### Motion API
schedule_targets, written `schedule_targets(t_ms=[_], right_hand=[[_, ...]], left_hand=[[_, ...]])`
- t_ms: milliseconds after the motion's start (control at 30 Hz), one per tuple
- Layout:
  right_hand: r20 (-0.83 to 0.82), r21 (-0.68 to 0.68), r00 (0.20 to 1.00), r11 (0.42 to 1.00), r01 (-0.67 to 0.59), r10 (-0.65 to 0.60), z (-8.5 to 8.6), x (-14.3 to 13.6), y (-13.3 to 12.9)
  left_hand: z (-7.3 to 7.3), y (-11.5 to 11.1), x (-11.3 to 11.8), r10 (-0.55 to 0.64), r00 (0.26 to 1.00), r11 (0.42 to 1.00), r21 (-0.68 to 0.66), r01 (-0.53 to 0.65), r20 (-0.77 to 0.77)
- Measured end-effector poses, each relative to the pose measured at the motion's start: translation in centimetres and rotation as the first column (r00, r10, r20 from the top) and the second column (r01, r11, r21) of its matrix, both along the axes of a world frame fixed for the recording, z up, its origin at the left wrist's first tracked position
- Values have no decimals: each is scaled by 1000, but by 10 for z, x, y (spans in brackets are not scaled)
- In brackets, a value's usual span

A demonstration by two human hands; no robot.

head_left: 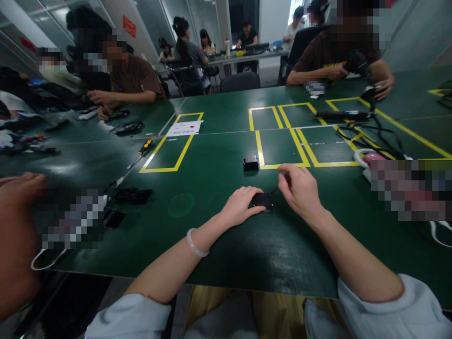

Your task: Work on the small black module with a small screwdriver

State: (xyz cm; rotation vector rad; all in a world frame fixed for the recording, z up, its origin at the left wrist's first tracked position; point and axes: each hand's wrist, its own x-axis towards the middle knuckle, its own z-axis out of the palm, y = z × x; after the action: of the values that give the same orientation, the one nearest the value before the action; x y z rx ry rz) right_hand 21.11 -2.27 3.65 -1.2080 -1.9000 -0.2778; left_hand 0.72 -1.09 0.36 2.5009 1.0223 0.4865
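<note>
A small black block [264,201] lies on the green table [226,254], gripped at its left side between the thumb and fingers of my left hand [242,205]. Just up and right of it, my right hand [299,192] is raised with its fingers pinched. A thin dark piece runs from near those fingertips down toward the block's upper right corner; too little shows to name it. Beyond my hands, a second black block [251,163] sits beside a yellow-taped outline.
On the left are a yellow-black screwdriver [144,147], black parts [133,195] and a paper sheet [184,128]. Another person's arm [17,235] reaches in at the left edge. Cables [379,136] lie at right. People sit across the table.
</note>
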Motion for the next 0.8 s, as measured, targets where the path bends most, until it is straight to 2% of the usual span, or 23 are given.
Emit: schedule_targets(t_ms=[533, 800], right_hand=[[1, 10, 1000, 1000, -15, 15, 2, -1, -1], [-6, -29, 1000, 1000, 0, 0, 1, 0, -2]], left_hand=[[0, 0, 0, 1, 1000, 1000, 13, -1, 0], [-1, 1, 0, -8, 1000, 1000, 26, 8, 0]])
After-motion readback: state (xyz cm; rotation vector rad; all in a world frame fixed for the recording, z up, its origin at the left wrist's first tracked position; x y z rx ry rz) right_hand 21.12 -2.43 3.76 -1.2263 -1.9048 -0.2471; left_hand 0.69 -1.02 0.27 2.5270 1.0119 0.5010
